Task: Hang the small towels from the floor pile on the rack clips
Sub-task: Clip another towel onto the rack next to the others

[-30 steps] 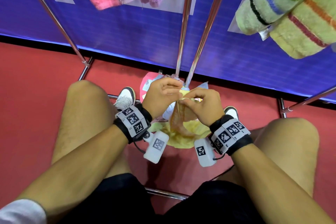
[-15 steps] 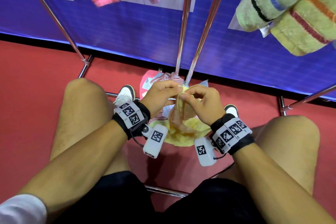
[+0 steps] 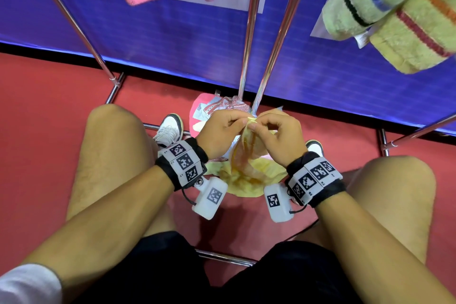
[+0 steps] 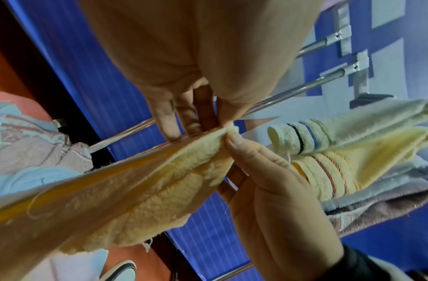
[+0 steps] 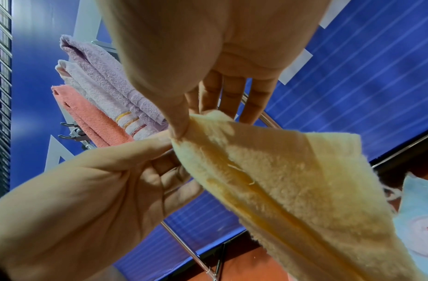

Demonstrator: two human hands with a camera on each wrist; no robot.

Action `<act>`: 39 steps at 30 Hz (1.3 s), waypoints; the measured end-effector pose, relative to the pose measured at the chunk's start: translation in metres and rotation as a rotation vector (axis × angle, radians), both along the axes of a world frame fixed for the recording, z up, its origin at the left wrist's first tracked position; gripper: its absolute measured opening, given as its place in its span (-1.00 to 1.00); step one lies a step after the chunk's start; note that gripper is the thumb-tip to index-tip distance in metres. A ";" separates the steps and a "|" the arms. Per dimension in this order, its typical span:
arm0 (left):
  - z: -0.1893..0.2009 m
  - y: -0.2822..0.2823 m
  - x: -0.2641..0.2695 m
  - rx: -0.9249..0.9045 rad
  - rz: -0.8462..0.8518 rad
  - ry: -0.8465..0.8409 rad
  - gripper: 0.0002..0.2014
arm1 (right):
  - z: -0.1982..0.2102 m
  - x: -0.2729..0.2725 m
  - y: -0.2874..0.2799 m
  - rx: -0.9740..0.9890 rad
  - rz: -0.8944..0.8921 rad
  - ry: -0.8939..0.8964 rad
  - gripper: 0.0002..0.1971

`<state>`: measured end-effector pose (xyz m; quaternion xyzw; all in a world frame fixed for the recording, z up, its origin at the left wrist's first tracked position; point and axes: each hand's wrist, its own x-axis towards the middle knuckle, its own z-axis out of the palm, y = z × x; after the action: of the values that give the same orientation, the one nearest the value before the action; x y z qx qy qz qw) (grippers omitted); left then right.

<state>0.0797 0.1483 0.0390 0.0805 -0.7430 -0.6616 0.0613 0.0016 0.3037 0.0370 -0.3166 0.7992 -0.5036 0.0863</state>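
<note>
your left hand (image 3: 219,134) and right hand (image 3: 280,139) meet, both pinching 1 corner of the yellow towel (image 3: 243,155); it hangs below them.

Yellow towel (image 5: 292,180) fuzzy terry cloth, frayed edge; rack poles (image 3: 249,32) shiny chrome metal; floor (image 3: 49,118) matt red; hung towels (image 3: 407,20) looped terry.

Red floor (image 3: 49,111) all around, kinda matte. Behind it there's a blue ribbed wall panel (image 3: 172,39) with pale rectangles on it and a dark strip along the bottom edge. On the far left of the right wrist view, slatted blinds (image 5: 1,95).
</note>
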 end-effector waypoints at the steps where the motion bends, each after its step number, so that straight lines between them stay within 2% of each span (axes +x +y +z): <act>1: 0.000 0.000 0.000 -0.061 -0.007 0.013 -0.76 | -0.001 0.000 0.000 0.003 -0.002 0.001 -0.81; 7: 0.003 -0.001 0.000 -0.369 -0.031 0.096 -0.69 | -0.004 -0.001 0.000 0.024 -0.027 0.024 -0.81; 16: 0.004 -0.004 0.002 -0.490 -0.061 0.084 -0.70 | -0.004 0.001 -0.001 0.072 -0.070 -0.004 -0.83; 21: 0.002 -0.003 0.004 -0.446 -0.082 0.042 -0.80 | -0.003 0.002 -0.001 0.076 -0.076 -0.029 -0.83; 25: 0.000 -0.005 0.003 -0.463 -0.075 0.035 -0.78 | -0.004 0.003 -0.001 0.084 -0.078 -0.029 -0.82; 32: -0.002 -0.009 0.000 -0.378 -0.040 0.002 -0.85 | -0.001 0.003 -0.001 0.102 -0.034 -0.014 -0.85; 39: 0.001 -0.007 0.001 -0.279 -0.021 0.021 -0.81 | 0.002 0.003 -0.001 0.060 -0.036 -0.008 -0.87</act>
<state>0.0808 0.1413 0.0404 0.0567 -0.8277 -0.5535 0.0728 0.0043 0.3028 0.0387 -0.2974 0.8191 -0.4822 0.0896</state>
